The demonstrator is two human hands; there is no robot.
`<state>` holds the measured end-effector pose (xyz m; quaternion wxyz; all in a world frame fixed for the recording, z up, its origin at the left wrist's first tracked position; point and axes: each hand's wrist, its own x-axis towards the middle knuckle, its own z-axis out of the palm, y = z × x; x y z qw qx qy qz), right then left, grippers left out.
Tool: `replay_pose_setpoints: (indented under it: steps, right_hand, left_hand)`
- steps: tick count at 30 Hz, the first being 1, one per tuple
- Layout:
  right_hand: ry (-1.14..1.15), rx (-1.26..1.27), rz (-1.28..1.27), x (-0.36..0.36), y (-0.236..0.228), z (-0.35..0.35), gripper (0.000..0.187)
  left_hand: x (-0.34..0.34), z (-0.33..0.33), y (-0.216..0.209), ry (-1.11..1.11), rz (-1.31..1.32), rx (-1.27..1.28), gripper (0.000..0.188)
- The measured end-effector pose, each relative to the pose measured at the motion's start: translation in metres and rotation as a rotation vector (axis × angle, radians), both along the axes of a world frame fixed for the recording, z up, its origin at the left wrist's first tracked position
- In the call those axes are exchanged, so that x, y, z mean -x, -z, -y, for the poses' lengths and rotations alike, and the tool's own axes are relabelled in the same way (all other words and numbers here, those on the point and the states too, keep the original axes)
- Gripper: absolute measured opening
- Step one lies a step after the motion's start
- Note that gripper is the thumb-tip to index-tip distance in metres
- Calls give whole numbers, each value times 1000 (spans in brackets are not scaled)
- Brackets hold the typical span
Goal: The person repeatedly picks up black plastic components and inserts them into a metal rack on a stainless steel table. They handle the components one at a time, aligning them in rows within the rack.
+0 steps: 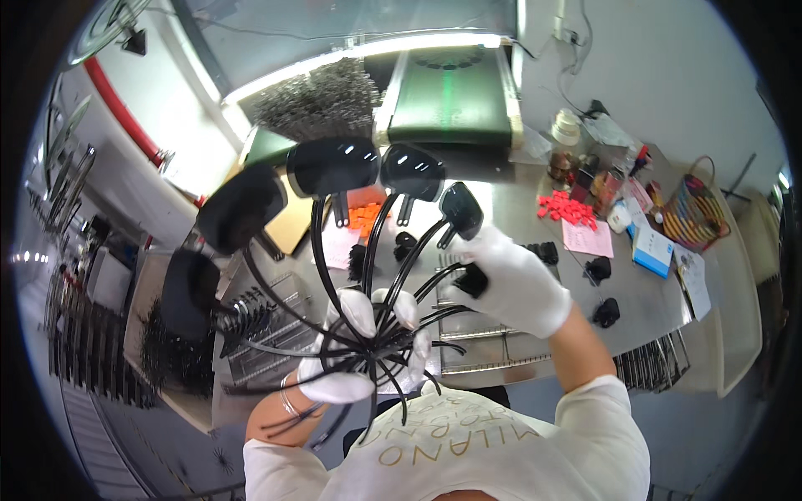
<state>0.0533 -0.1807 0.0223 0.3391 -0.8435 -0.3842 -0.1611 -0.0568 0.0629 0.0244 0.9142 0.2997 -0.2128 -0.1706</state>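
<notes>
Several pairs of black sunglasses (334, 165) fan out in front of me, their glossy dark lenses outward and their long thin temples crossing near my chest. My left hand (355, 334), in a white glove, is closed round the crossed temples. Hooked temple tips stick out below and beside it. My right hand (514, 288), also gloved in white, is at the right side of the fan. Its fingers are bent at a dark lens (471, 280) there, partly covering it. The lenses at the left of the fan look blurred.
Beyond the steel table (518, 334) runs a green conveyor belt (451, 96). Orange pieces (368, 219) and red pieces (566, 209) lie on the table. At right are a blue-and-white box (653, 250) and a woven basket (695, 209). A bin (171, 359) of black parts stands left.
</notes>
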Motion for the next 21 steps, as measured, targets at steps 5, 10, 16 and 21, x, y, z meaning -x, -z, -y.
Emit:
replay_pose_setpoints:
  steps: [5,10,16,21]
  right_hand:
    - [-634,13,-636,-40,70,31,27]
    - [-709,193,-791,-18,52,51,24]
    - [-89,102,131,18,-35,12,42]
    - [-458,37,-288,-29,4,32,34]
  left_hand:
    - [-48,-33,-32,141,1048,-1224,51]
    - [3,-60,-15,5,278,-755,36]
    - [-10,-31,-9,256,91,-180,53]
    - [-39,-38,-27,-85,966,-1352,23]
